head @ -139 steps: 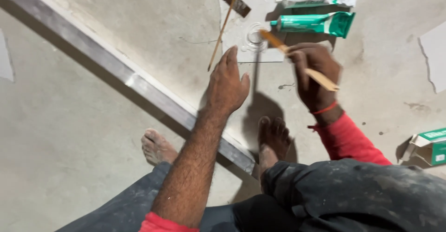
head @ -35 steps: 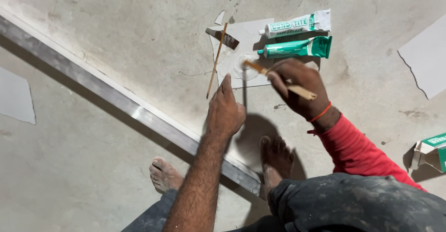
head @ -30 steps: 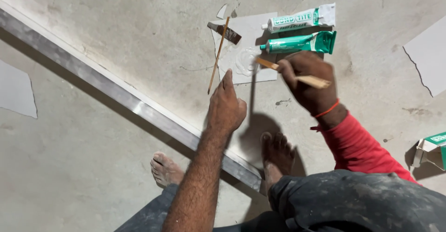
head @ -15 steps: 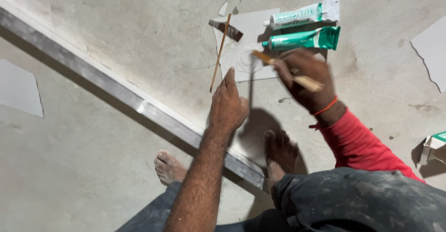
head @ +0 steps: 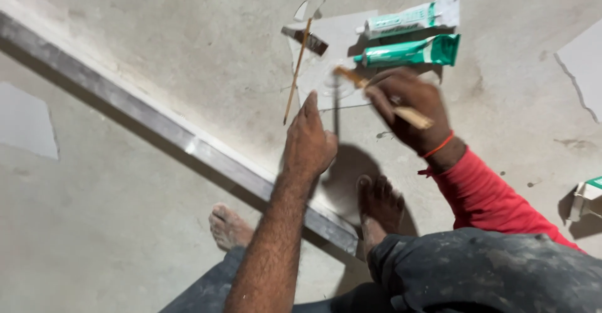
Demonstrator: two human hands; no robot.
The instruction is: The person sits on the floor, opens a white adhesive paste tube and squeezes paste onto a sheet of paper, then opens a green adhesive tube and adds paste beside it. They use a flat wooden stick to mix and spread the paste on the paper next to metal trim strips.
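Note:
My right hand (head: 411, 106) grips a short wooden stick (head: 351, 78) whose tip rests on a small white sheet (head: 338, 49) lying on the concrete floor. My left hand (head: 308, 142) lies flat on the floor just below that sheet, fingers together and holding nothing. A green tube (head: 411, 51) and a white-and-green tube (head: 407, 19) lie side by side at the sheet's right edge. A thin long stick (head: 296, 71) and a small dark flat piece (head: 305, 39) rest at the sheet's left side.
A long metal bar (head: 157, 125) runs diagonally across the floor, passing under my bare feet (head: 378, 201). White sheet scraps lie at the far left (head: 25, 122) and far right (head: 580, 59). A green-and-white box (head: 586, 197) sits at the right edge.
My right hand with the short stick has shifted back and forth over the white sheet, stirring there. My left hand has stayed pressed on the floor. The view has drifted slightly.

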